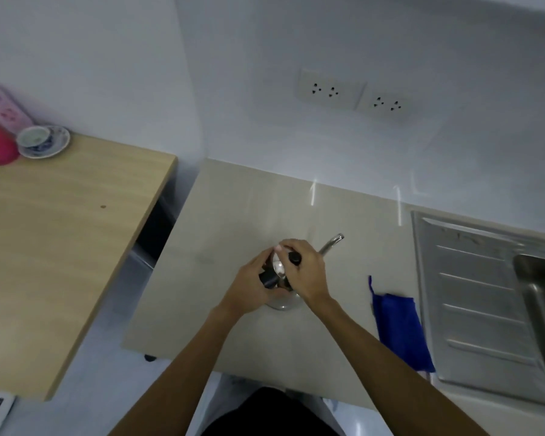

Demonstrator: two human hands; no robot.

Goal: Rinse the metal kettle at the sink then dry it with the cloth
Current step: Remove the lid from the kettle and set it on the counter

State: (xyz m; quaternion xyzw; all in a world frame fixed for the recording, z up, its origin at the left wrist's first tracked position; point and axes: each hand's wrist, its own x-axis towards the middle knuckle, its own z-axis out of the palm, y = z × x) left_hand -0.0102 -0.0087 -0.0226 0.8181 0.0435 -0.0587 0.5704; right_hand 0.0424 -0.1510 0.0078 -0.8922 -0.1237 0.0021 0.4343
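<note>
Gleaming metal kettle [283, 302] on counter, curved spout, both hands gripping it

Low centre of the frame, the metal kettle [284, 302] sits upright on the pale counter, shiny, its curved spout [330, 243] aimed upper right, black handle on top. Right of it, well apart, the blue cloth [401, 330] lies flat, touching the steel sink [472, 297] at the right edge.
</note>
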